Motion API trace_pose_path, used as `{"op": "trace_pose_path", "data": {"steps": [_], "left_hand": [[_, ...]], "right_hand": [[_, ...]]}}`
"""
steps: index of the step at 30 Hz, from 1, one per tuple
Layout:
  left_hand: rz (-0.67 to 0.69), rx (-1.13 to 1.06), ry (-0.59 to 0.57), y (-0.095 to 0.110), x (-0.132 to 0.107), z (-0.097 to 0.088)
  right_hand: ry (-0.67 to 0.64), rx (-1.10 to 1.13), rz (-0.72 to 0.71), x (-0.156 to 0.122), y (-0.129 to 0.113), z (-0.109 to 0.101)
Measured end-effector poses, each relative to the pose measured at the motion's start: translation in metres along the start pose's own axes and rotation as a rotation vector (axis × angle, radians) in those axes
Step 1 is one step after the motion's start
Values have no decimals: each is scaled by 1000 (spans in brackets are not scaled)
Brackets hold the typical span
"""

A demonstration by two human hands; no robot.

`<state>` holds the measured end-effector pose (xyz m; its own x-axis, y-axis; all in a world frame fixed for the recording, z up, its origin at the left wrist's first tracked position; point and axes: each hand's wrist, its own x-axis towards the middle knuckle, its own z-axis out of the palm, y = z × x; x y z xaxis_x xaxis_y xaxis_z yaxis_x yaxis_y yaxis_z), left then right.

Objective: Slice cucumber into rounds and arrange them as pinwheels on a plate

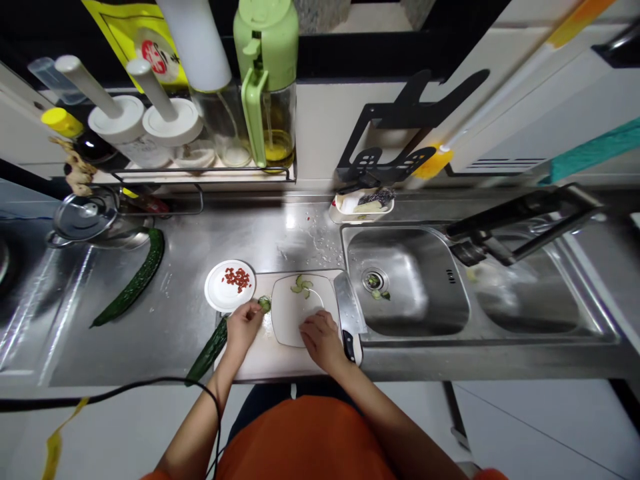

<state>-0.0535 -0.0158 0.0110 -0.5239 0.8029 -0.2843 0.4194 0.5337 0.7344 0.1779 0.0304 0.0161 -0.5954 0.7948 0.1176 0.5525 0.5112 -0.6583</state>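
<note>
My left hand (244,328) is closed in a pinch at a small stack of cucumber slices (265,304) beside the plate. Over the lower right of a white square plate (287,327), my right hand (323,340) has its fingers bent together; anything in them is too small to make out. Several thin cucumber pieces (301,286) lie fanned near the plate's far edge. The plate rests on a white cutting board (260,353). A cut cucumber (207,350) lies left of my left hand, partly under the wrist. Along the board's right side lies a kitchen knife (350,307).
A round white plate (215,288) with red bits stands left of the board. A whole cucumber (133,287) lies farther left, near a lidded pot (87,217). The sink (410,287) is at right, holding green scraps. A black cable (150,381) crosses the left front edge.
</note>
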Motion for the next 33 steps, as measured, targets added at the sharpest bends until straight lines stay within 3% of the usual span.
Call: {"op": "trace_pose_path", "data": {"steps": [5, 9, 13, 18, 23, 29, 33], "left_hand": [[-29, -283, -157, 17, 1, -5], [-71, -484, -359, 42, 3, -2], [-116, -554, -511, 59, 4, 5], [-150, -527, -583, 72, 3, 15], [-205, -573, -634, 71, 3, 24], [-258, -628, -696, 56, 1, 38], [-444, -682, -697, 55, -2, 46]], "right_hand": [[47, 108, 56, 10, -1, -1], [65, 222, 132, 24, -5, -6], [-12, 469, 370, 35, -8, -9], [-107, 776, 570, 40, -8, -7], [-56, 777, 640, 38, -4, -6], [-60, 876, 613, 34, 0, -12], [-51, 826, 596, 36, -4, -24]]}}
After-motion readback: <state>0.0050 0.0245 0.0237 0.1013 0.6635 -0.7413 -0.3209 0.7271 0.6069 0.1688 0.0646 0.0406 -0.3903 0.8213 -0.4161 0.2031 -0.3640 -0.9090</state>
